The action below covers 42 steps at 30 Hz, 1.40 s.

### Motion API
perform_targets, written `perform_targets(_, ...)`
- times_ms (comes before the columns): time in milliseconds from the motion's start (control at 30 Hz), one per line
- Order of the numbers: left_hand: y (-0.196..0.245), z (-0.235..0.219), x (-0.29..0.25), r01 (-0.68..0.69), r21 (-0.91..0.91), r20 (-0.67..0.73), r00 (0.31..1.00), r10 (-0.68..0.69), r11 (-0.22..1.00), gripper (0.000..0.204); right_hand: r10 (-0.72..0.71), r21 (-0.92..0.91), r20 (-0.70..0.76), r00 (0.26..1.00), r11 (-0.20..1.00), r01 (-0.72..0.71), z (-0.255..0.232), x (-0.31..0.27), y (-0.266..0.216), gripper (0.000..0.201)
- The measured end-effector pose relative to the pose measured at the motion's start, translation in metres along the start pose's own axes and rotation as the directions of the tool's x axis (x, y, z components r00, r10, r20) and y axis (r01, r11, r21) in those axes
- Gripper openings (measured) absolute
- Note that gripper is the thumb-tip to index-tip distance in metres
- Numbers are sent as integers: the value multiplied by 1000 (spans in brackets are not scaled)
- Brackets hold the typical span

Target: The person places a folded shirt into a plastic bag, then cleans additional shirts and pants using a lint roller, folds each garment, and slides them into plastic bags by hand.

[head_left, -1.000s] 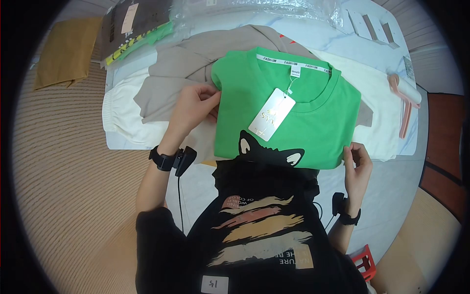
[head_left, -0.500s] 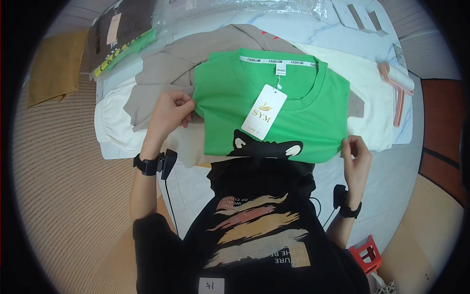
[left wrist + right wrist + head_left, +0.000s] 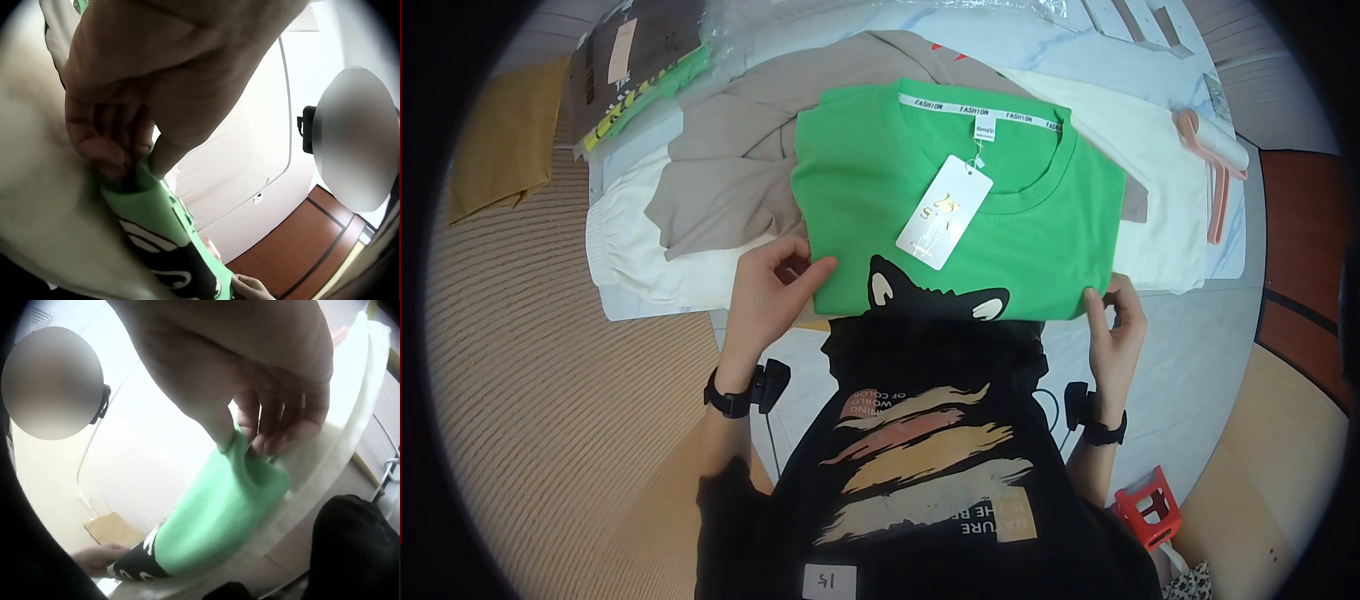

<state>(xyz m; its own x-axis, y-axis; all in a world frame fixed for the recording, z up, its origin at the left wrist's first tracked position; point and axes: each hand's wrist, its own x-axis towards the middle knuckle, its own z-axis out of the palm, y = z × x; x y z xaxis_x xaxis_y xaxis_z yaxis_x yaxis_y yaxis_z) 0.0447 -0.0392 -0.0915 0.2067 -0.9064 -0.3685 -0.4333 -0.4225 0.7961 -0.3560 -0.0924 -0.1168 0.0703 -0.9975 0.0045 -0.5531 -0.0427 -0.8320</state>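
A folded green T-shirt lies on the garments in front of me, with a black animal-ear print along its near edge. A white hang tag is tied at its neckline. My left hand pinches the shirt's near left corner; the left wrist view shows the green cloth between thumb and fingers. At the near right corner my right hand pinches the fabric, which bunches under the thumb in the right wrist view. Beneath the shirt lie a grey-brown garment and white clothing.
A pink-handled lint roller lies at the table's right side. Bagged dark clothing sits at the back left, near a brown folded piece. White brackets stand at the back right. A red plastic stool is on the floor.
My left hand has moved from the shirt's left side down to its near left corner. The right hand has kept its grip near the right corner. The cloth's left side lies straighter.
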Motion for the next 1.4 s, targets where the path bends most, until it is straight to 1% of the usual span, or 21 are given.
perform_targets(67, 4, 3, -7, -12, -232, -72, 997, -5, 973, 15, 69, 177, -65, 996, 983, -56, 1, -11, -4, 11)
perform_targets(200, -9, -2, -6, 47, -17, -12, 999, -47, 999, 10, 144, 77, 26, 989, 986, -145, -1, -10, 1, 9)
perform_targets(267, 11, -10, 0, -227, 317, -224, 926, 305, 921, 10, -92, -171, -198, 976, 984, 58, -2, 4, -9, 10)
perform_targets(300, 21, -11, 5, -225, 316, -222, 927, 303, 922, 10, -134, -169, -183, 974, 980, 103, -6, 14, -21, 17)
perform_targets(333, 34, -12, 17, -391, 403, -201, 844, 496, 828, 14, -135, -170, -186, 973, 980, 103, -4, 22, -34, 17)
perform_targets(367, 44, -10, 29, -534, 484, -164, 722, 672, 693, 18, -279, -236, -80, 957, 938, 253, 1, 31, -48, 21)
perform_targets(400, 51, -3, 40, -539, 484, -168, 716, 678, 690, 18, -410, -286, 35, 911, 870, 402, 6, 40, -57, 24)
perform_targets(467, 63, 11, 58, -600, 669, 30, 612, 791, 438, 26, -429, -291, 142, 892, 844, 452, 15, 51, -61, 27)
perform_targets(500, 60, 9, 71, -603, 668, 27, 606, 795, 437, 26, -435, -288, 250, 865, 819, 496, 17, 59, -60, 30)
perform_targets(567, 50, 1, 97, -574, 615, 125, 748, 652, 541, 24, -411, -280, 177, 895, 850, 446, 7, 87, -40, 30)
perform_targets(700, 48, -15, 137, -518, 687, 2, 704, 711, 510, 23, -399, -375, 167, 902, 820, 432, -2, 135, -25, 23)
perform_targets(767, 46, -22, 146, -497, 647, 42, 780, 624, 578, 22, -391, -398, 231, 891, 798, 453, -2, 149, -22, 20)
perform_targets(833, 45, -28, 143, -491, 646, 34, 783, 621, 584, 22, -380, -414, 301, 875, 774, 479, 1, 159, -24, 17)
perform_targets(933, 51, -24, 130, -458, 557, 6, 836, 548, 692, 23, -430, -280, 331, 840, 806, 522, -8, 161, -36, 14)
perform_targets(1000, 51, -26, 126, -407, 478, -19, 882, 472, 779, 23, -110, -112, 398, 911, 980, 167, -10, 161, -46, 13)
perform_targets(1033, 51, -30, 127, -390, 455, -26, 893, 450, 800, 23, -207, -31, 389, 898, 971, 237, -7, 162, -38, 12)
perform_targets(1200, 55, -57, 126, -305, 380, -51, 936, 349, 873, 25, -253, 246, 350, 902, 954, 172, -21, 179, -29, 14)
perform_targets(1300, 46, -62, 132, -217, 341, -56, 967, 250, 915, 30, -180, -73, 301, 937, 975, 211, -16, 190, -27, 19)
perform_targets(1333, 41, -55, 131, -341, 442, -126, 892, 434, 829, 32, -184, -72, 304, 935, 974, 215, -12, 187, -28, 19)
perform_targets(1367, 42, -49, 131, -435, 550, -171, 777, 606, 713, 35, -375, -241, 176, 910, 880, 409, -7, 180, -31, 26)
perform_targets(1400, 44, -45, 127, -432, 554, -175, 776, 606, 712, 35, -566, -421, 78, 820, 727, 542, -2, 173, -36, 34)
